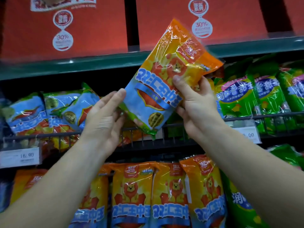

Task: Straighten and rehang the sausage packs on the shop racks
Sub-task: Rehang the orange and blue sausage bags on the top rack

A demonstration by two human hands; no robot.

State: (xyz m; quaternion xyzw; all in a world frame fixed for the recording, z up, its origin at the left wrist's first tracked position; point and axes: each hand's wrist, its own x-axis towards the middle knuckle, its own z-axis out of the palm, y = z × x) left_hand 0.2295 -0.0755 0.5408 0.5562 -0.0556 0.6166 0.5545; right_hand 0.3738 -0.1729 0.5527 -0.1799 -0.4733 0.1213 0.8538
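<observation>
**Tilted sausage pack held before the racks**

While two bare hands reach up at frame centre, one glossy orange-and-blue plastic sausage pack [162,76] with a lion picture hangs between them, tilted, its orange top toward the upper right. The right hand [195,102] grips its right edge, thumb across the front. The left hand [102,119] is open, fingertips touching the lower left edge. Four similar packs [167,195] stand along the bottom; green packs [256,99] fill the right.
</observation>
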